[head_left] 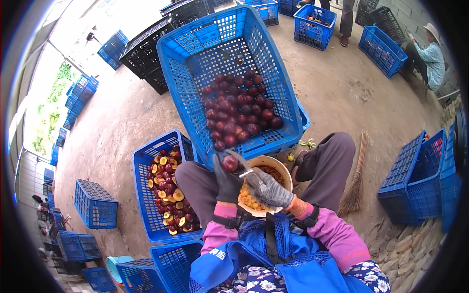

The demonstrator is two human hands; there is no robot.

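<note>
L hand (227,179) grips plum (229,163); R hand (267,188) clamps knife (246,173), blade mostly hidden.

1. A dark red plum (229,163) is sitting upright in the gloved left hand (227,180), just above the bowl's rim, round and whole as far as can be seen.
2. A small metal blade (246,173) is pointing from the gloved right hand (268,189) toward the plum, its tip touching the fruit's right side.
</note>
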